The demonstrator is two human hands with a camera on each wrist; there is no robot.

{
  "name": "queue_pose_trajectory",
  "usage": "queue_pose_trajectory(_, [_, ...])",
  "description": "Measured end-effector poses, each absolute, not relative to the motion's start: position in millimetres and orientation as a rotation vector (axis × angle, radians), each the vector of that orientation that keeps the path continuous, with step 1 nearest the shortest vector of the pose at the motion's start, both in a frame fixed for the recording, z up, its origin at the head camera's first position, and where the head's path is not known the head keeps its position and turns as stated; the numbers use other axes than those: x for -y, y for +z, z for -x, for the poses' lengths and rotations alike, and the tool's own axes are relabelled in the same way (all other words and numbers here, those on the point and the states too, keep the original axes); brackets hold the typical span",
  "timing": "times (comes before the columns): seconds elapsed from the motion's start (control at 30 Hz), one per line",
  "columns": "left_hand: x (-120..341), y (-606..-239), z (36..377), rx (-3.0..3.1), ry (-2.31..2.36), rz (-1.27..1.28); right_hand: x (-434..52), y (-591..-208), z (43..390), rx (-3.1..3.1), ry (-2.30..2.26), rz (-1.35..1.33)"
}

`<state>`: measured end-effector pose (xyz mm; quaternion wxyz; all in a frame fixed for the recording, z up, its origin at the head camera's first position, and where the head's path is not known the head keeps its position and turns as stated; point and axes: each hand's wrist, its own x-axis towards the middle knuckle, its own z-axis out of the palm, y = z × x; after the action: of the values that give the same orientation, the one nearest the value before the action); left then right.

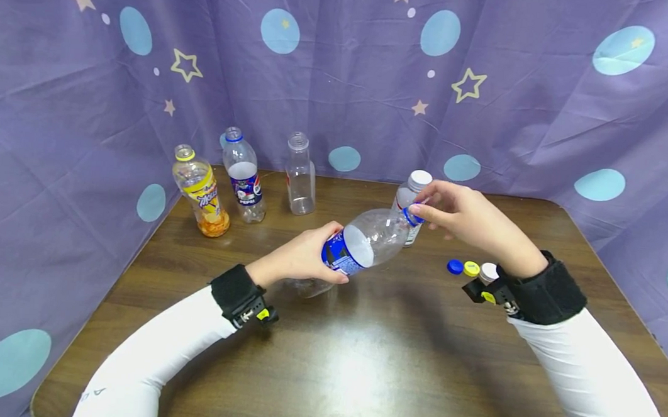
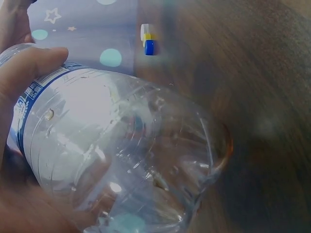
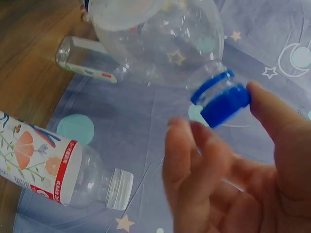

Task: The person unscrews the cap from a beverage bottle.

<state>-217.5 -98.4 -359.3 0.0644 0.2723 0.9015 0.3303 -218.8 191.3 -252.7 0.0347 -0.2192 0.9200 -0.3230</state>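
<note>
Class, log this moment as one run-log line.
left hand: grips clear bottle | right hand: pinches blue cap at neck | loose caps: on table

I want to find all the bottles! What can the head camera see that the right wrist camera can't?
Only the head view shows the clear plastic bottle with a yellow and orange label, the clear Pepsi bottle with a blue label, three loose caps, blue, yellow and white, and the left hand. Only the right wrist view shows the blue screw cap up close, between the thumb and fingers. Both show the held clear plastic bottle, the right hand and the white-capped flower-label bottle.
</note>
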Motion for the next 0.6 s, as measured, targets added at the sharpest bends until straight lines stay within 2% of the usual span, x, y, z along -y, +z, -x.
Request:
queue_pose_trajectory(0.13, [99.1,-360.3,217.6,-2.727,0.984,-0.833,-192.7,-251.5,219.4,-2.76,-0.926,0.608])
queue_pose_trajectory(0.4, [101.2,-362.4,217.5,-2.722,1.007,-0.828,-195.0,-252.9,219.0,-2.738,-1.064,0.749])
queue_pose_trajectory(0.6, [102.5,-362.9,218.1,-2.718,1.013,-0.822,-194.0,-254.2,215.9,-2.699,-1.188,0.71])
